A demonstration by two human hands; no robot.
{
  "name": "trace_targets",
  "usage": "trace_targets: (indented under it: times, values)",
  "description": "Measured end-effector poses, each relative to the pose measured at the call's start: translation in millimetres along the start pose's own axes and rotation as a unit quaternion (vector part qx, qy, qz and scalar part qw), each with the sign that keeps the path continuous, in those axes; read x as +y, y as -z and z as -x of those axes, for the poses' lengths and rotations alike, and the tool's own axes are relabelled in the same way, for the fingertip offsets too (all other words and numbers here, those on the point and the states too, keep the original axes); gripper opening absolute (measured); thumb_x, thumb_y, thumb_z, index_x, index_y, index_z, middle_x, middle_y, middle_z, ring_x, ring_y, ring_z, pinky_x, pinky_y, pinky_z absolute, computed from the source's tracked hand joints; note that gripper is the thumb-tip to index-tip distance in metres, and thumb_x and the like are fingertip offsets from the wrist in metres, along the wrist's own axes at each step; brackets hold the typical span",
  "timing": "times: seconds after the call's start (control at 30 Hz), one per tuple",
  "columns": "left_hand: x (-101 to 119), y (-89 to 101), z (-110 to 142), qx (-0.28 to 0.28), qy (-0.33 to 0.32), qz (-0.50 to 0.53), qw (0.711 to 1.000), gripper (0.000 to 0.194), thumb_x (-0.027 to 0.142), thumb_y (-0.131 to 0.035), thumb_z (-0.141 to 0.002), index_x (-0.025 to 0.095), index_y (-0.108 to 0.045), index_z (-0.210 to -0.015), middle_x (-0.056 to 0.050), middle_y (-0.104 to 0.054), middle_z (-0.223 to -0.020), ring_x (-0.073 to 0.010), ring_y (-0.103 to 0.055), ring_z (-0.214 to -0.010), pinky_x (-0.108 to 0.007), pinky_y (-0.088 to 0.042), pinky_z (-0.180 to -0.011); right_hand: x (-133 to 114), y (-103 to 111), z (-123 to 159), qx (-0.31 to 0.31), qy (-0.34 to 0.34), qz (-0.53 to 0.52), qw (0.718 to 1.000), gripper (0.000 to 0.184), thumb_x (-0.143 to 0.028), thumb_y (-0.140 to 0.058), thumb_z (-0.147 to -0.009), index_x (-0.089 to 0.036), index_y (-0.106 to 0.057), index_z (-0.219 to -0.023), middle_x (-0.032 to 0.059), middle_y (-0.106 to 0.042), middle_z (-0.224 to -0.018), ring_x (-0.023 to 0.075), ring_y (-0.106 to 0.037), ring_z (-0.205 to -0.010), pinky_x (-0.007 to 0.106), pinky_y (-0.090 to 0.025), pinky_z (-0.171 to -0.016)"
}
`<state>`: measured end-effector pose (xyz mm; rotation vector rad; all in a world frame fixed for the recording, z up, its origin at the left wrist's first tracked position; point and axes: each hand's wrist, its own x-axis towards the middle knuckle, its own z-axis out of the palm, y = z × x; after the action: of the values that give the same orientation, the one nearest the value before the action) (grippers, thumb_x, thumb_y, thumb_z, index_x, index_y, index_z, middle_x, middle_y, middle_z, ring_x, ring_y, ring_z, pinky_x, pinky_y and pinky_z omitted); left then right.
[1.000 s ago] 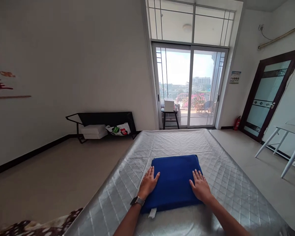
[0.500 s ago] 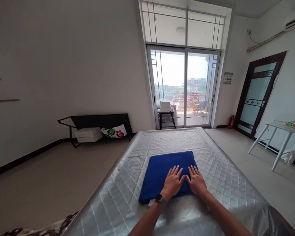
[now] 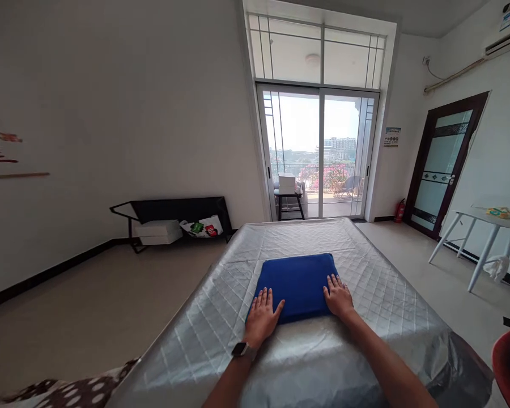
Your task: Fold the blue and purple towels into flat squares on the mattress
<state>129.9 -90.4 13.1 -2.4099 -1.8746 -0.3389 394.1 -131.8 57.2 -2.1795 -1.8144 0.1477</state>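
Note:
A folded blue cloth (image 3: pixel 300 283) lies flat on the silver quilted cover (image 3: pixel 204 328) in front of me. My left hand (image 3: pixel 263 317) rests on its near left corner, fingers stretched and thumb apart, with a watch on the wrist. On the cloth's right edge lies my right hand (image 3: pixel 339 296), palm down with its fingers extended. Neither hand grips anything. The parts of the cloth under my palms are hidden.
A black bench (image 3: pixel 178 209) with white boxes (image 3: pixel 157 232) below stands by the left wall. Sliding glass doors (image 3: pixel 321 153) are straight ahead. A white table (image 3: pixel 488 218) and a red chair (image 3: pixel 504 351) are at right; a spotted brown blanket (image 3: pixel 80 391) lies lower left.
My left hand has slid left across the cloth to its near left corner, away from my right hand. My right hand has shifted slightly up to the right edge. The camera view has turned a little left.

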Motion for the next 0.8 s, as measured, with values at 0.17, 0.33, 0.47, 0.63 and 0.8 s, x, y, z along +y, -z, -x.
trace_targets:
  times: [0.17, 0.33, 0.47, 0.63, 0.8]
  values:
    - [-30, -13.3, 15, 0.011, 0.015, 0.013, 1.000, 0.084, 0.059, -0.022, -0.095, -0.007, -0.033, -0.146, -0.028, -0.034, -0.154, -0.0329, -0.029, -0.146, -0.045, -0.028, -0.117, 13, -6, 9, 0.007, 0.014, -0.012, 1.000, 0.060, -0.036, -0.029, -0.099, -0.007, -0.035, -0.151, 0.0145, -0.034, -0.158, 0.0236, -0.025, -0.148, 0.039, -0.022, -0.118]
    - [-33, -18.0, 23, 0.021, 0.017, 0.021, 0.999, 0.079, 0.057, -0.025, -0.096, -0.003, -0.034, -0.146, -0.027, -0.039, -0.152, -0.0320, -0.034, -0.144, -0.043, -0.031, -0.115, 22, -10, 15, 0.017, 0.022, -0.034, 0.999, 0.060, -0.039, -0.029, -0.100, -0.010, -0.035, -0.152, 0.0115, -0.032, -0.159, 0.0226, -0.028, -0.147, 0.038, -0.023, -0.118]
    - [-32, -10.4, 31, 0.011, 0.022, 0.013, 1.000, 0.075, 0.053, -0.026, -0.096, -0.002, -0.035, -0.146, -0.027, -0.041, -0.151, -0.0325, -0.039, -0.142, -0.044, -0.033, -0.114, 19, -5, 18, 0.021, 0.013, -0.038, 0.999, 0.059, -0.038, -0.030, -0.099, -0.011, -0.037, -0.151, 0.0117, -0.035, -0.158, 0.0222, -0.030, -0.146, 0.036, -0.023, -0.117]
    - [-38, 3.8, 44, 0.003, -0.026, -0.016, 1.000, 0.058, 0.041, -0.030, -0.097, 0.008, -0.047, -0.142, -0.023, -0.044, -0.151, -0.0319, -0.042, -0.140, -0.047, -0.037, -0.111, 16, 7, 24, 0.013, 0.010, -0.033, 0.999, 0.058, -0.039, -0.032, -0.099, -0.013, -0.041, -0.150, 0.0117, -0.039, -0.156, 0.0229, -0.035, -0.144, 0.036, -0.025, -0.116]
    - [-55, 15.0, 51, 0.050, -0.040, 0.000, 0.998, 0.045, 0.037, -0.037, -0.096, 0.015, -0.063, -0.125, -0.018, -0.064, -0.133, -0.0286, -0.058, -0.125, -0.041, -0.044, -0.104, 31, 16, 31, 0.034, -0.033, -0.045, 0.998, 0.054, -0.040, -0.041, -0.096, -0.014, -0.052, -0.142, 0.0158, -0.057, -0.141, 0.0263, -0.050, -0.131, 0.036, -0.035, -0.107]
